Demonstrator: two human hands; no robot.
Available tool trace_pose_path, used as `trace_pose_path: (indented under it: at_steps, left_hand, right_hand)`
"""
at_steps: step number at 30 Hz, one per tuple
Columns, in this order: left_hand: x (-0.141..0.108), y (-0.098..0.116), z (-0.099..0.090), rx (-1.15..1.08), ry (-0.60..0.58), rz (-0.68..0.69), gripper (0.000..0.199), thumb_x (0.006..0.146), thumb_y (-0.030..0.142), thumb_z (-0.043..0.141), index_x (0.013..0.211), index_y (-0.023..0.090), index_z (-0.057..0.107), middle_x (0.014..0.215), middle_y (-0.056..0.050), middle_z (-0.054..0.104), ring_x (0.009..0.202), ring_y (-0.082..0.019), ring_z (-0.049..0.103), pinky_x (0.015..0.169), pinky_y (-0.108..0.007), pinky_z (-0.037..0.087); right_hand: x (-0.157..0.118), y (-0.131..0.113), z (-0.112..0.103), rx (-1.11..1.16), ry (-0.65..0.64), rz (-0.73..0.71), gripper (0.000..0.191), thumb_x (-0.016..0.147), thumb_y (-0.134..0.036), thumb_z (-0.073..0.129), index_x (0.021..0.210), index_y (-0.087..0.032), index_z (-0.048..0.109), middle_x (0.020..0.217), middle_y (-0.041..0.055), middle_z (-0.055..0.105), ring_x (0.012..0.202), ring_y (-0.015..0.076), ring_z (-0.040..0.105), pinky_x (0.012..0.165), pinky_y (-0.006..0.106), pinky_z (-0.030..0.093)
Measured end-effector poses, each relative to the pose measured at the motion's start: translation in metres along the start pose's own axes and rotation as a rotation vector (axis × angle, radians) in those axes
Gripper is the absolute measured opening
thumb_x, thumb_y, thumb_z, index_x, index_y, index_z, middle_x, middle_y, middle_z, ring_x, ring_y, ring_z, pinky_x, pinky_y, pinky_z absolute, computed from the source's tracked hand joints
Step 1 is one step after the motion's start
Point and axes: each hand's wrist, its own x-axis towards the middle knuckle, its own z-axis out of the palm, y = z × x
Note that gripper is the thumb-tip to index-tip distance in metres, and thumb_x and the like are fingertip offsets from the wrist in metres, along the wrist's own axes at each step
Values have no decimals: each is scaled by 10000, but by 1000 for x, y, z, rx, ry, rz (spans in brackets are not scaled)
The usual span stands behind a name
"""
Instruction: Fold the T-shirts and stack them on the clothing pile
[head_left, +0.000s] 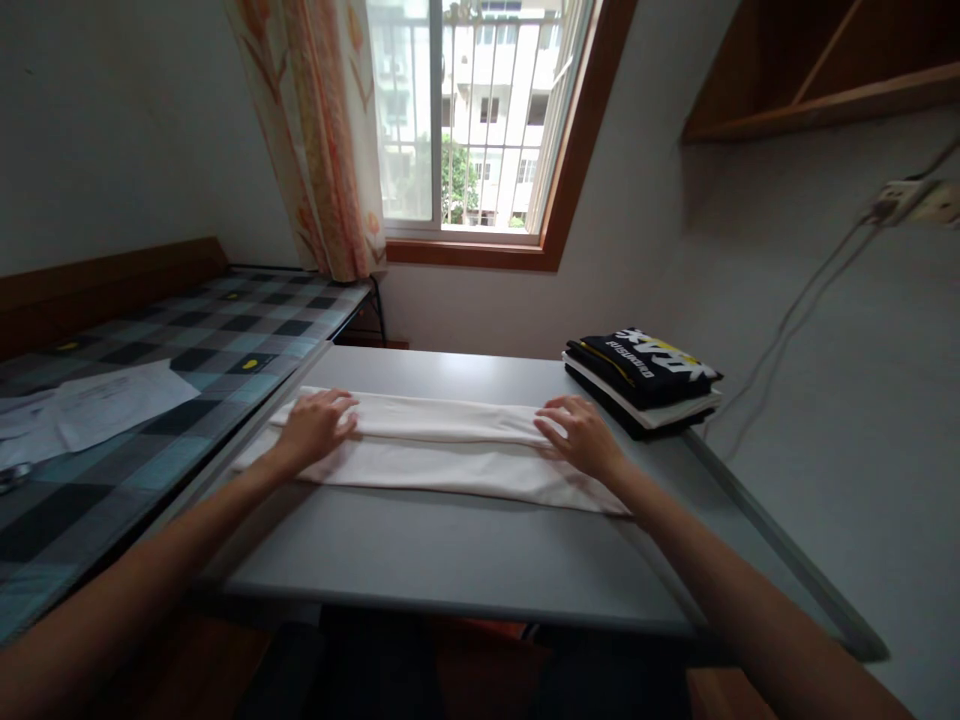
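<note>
A white piece of cloth (442, 465), folded into a long strip with a lengthwise fold along it, lies across the table; whether it is a garment I cannot tell. At its left end rests my left hand (319, 425), fingers stretched out over the fabric. My right hand (581, 430) touches the upper layer near the right end, its fingers apart and slightly bent. Neither hand visibly grips the cloth. Part of each end is covered by my hands and forearms.
The grey table (450, 560) has a raised strip along its right edge. A stack of folded dark and white clothes (641, 380) stands at its back right. To the left is a bed with a checked cover (247, 320) and loose papers (127, 400). Cables (795, 310) hang on the right wall.
</note>
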Motion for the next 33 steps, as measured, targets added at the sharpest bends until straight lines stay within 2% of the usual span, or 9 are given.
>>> trace_pose_path:
  at_steps: [2, 5, 9, 12, 18, 21, 24, 27, 33]
  left_hand:
    - [8, 36, 10, -131, -8, 72, 441, 935, 422, 445, 1286, 206, 603, 1317, -107, 606, 1212, -288, 551, 1013, -429, 417]
    - [14, 78, 28, -222, -21, 205, 525, 944, 474, 442, 1402, 226, 501, 1485, -97, 459, 1414, -298, 337, 1126, -465, 309]
    - [10, 97, 44, -245, -104, 236, 539, 952, 525, 410, 1434, 290, 461, 1543, -59, 382, 1435, -306, 299, 1150, -519, 251]
    - [6, 96, 44, -221, -140, 155, 559, 956, 552, 373, 1457, 312, 428, 1555, -39, 361, 1440, -308, 289, 1158, -534, 224]
    - [3, 83, 40, -180, -184, -30, 628, 957, 609, 278, 1489, 290, 376, 1585, -52, 292, 1465, -312, 218, 1156, -608, 146]
    - [2, 71, 41, -170, -213, -162, 689, 939, 656, 249, 1511, 282, 336, 1595, -71, 258, 1466, -380, 165, 1114, -698, 89]
    - [6, 61, 44, -182, -231, -205, 734, 918, 693, 246, 1527, 286, 300, 1601, -82, 236, 1459, -439, 118, 1068, -759, 63]
    - [18, 53, 48, -182, -230, -188, 725, 917, 691, 255, 1525, 299, 302, 1598, -88, 247, 1459, -434, 126, 1067, -757, 63]
    - [49, 42, 54, -171, -242, -218, 716, 909, 694, 261, 1518, 319, 314, 1598, -76, 254, 1462, -408, 148, 1095, -713, 95]
  right_hand:
    - [15, -27, 14, 46, -55, 8, 477, 985, -475, 378, 1251, -183, 646, 1302, 133, 593, 1184, 273, 518, 1014, 418, 385]
    - [28, -60, 35, 66, -146, 19, 585, 987, -527, 318, 1422, -178, 493, 1497, 145, 428, 1368, 287, 378, 1097, 435, 318]
    - [27, -75, 52, 40, -299, 59, 711, 968, -610, 247, 1520, -171, 334, 1591, 159, 248, 1464, 316, 213, 1159, 484, 206]
    - [20, -68, 55, 3, -384, 80, 745, 952, -649, 211, 1540, -197, 286, 1602, 143, 216, 1472, 311, 192, 1173, 497, 166]
    - [-6, -32, 47, -77, -375, 186, 686, 972, -602, 182, 1532, -227, 308, 1579, 124, 296, 1457, 277, 250, 1168, 483, 202]
    - [-24, -12, 44, -122, -355, 281, 669, 969, -604, 195, 1518, -251, 338, 1573, 106, 317, 1450, 301, 260, 1153, 547, 204]
    - [-34, 2, 45, -136, -322, 305, 663, 965, -607, 206, 1504, -256, 369, 1564, 110, 335, 1443, 327, 266, 1137, 590, 203]
    - [-26, 9, 51, -127, -291, 294, 648, 963, -605, 235, 1489, -261, 395, 1547, 118, 367, 1427, 333, 296, 1122, 594, 234]
    - [19, 16, 63, -70, -325, 320, 656, 956, -622, 243, 1488, -270, 393, 1556, 109, 351, 1429, 318, 292, 1124, 575, 241]
